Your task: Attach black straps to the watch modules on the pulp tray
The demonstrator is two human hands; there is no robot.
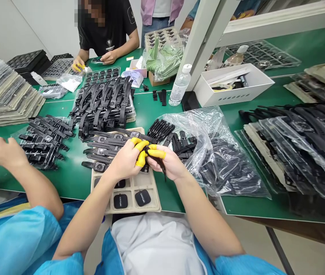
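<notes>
My left hand (127, 159) and my right hand (169, 162), both wearing yellow finger cots, meet over the tray. Their fingers are closed around a black watch strap (160, 163), whose end hangs below my right fingers. Whatever part lies between the fingertips is mostly hidden, so I cannot tell whether a watch body is attached. Under my left hand, a beige compartment tray (154, 193) carries several smartwatches (101, 151) with straps laid across its far part. Square black watch bodies (120, 201) sit in the near compartments. A stack of loose black straps (161, 130) lies just beyond my hands.
A clear plastic bag (225, 168) of straps lies to the right, beside stacked watch trays (294, 149). Further watch piles (105, 101) stand ahead and left. A bottle (181, 86) and white box (237, 88) are behind. A co-worker's hand (8, 152) is at left; another person sits opposite.
</notes>
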